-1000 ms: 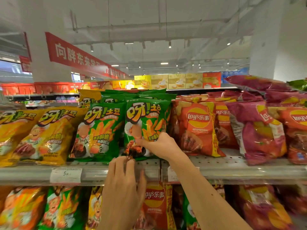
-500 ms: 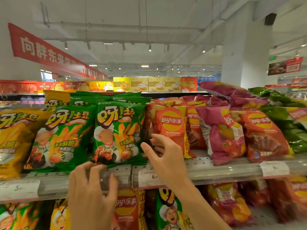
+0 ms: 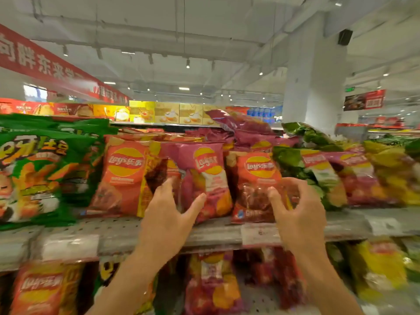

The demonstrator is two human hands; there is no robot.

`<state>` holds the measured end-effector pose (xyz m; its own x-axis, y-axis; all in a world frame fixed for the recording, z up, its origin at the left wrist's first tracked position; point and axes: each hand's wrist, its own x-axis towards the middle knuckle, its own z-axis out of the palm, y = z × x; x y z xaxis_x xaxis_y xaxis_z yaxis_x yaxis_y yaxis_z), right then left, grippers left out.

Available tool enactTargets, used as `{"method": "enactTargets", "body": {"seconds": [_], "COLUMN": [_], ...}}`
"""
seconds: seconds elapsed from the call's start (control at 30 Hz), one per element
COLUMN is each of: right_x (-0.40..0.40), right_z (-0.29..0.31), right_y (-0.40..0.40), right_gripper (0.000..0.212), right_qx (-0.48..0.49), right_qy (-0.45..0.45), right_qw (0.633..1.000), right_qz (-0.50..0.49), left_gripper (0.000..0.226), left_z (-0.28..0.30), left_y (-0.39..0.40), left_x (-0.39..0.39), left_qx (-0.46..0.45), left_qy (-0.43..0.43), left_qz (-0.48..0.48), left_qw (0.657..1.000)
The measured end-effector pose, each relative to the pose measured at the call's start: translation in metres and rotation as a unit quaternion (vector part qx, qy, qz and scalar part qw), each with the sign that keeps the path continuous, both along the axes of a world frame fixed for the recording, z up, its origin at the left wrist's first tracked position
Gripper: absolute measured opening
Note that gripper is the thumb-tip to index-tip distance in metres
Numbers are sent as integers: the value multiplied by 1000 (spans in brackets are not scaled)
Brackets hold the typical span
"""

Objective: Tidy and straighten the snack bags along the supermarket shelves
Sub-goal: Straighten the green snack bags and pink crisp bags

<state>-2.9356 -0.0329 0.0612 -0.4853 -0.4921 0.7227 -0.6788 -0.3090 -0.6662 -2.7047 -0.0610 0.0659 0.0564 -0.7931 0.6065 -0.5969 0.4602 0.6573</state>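
- 2 bare hands are raised in front of a grey perforated shelf (image 3: 118,233) packed with snack bags; the whole view is smeared by motion blur, so fine detail cannot be read.
- The left hand (image 3: 168,214) is held with fingers spread wide and nearly straight; its fingertips are seen at the lower part of a pink chip bag (image 3: 205,178), the thumb lying against the bag's front; a firm grip cannot be told, and nothing is seen enclosed in the hand.
- The right hand (image 3: 297,214) is held with fingers loosely curved and apart, just in front of the lower half of a red chip bag (image 3: 256,185); whether the bag is touched cannot be told.
- The pink chip bag is stood upright near the shelf's front edge, between an orange chip bag (image 3: 122,178) on its left and the red chip bag on its right; the 3 bags are packed side by side.
- Green snack bags (image 3: 41,169) are lined up at the far left; a green-and-white bag (image 3: 311,171) is seen tilted to the right of the red one, with yellow bags (image 3: 395,176) beyond it.
- Paper price tags (image 3: 259,235) are fixed along the shelf's front rail; more bags are seen on the shelf below.
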Motion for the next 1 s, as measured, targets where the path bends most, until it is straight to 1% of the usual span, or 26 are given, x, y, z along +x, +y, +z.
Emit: {"method": "enactTargets", "body": {"seconds": [0.03,0.07,0.13,0.2,0.27,0.3,0.33,0.37,0.43,0.47,0.57,0.63,0.73,0.8,0.93,1.0], "right_x": [-18,-33,-54,-66,-71,-73,-74,-76,-78,-78,-74,-72,-68,-66,-62,-66], "right_z": [2,4,9,15,20,23,26,29,32,33,34,32,29,28,25,26], "right_y": [-3,-7,-19,-33,-49,-57,-63,-70,-79,-80,-80,-79,-76,-74,-65,-58], "right_gripper": [45,56,80,105,115,116,114,107,74,61,48,50,63,69,89,91], "right_qx": [24,51,126,213,278,303,326,343,366,374,371,358,321,290,225,172], "right_qy": [7,14,26,40,51,58,63,66,67,61,50,48,43,36,31,17], "right_qw": [1000,999,990,969,942,930,920,912,901,895,886,884,888,897,929,945], "right_qz": [-3,5,50,118,180,198,208,215,224,234,275,297,328,331,292,277], "left_gripper": [95,98,93,103,117,116,109,97,76,72,63,54,48,56,68,70], "left_z": [5,10,14,17,18,18,18,17,16,16,15,13,13,15,16,19], "left_y": [-7,-13,-26,-37,-47,-50,-53,-55,-58,-59,-61,-59,-55,-52,-51,-53], "left_x": [-11,-20,-30,-32,-30,-29,-28,-27,-24,-23,-19,-19,-21,-21,-17,-19], "left_qx": [36,63,90,106,132,147,156,159,159,163,159,135,123,125,118,120], "left_qy": [1,2,27,75,117,129,136,137,157,176,219,222,214,214,222,229], "left_qz": [4,6,-3,-18,-33,-41,-52,-62,-76,-82,-85,-79,-73,-73,-61,-71], "left_qw": [999,998,996,991,984,980,977,976,972,967,959,962,966,966,966,963]}}
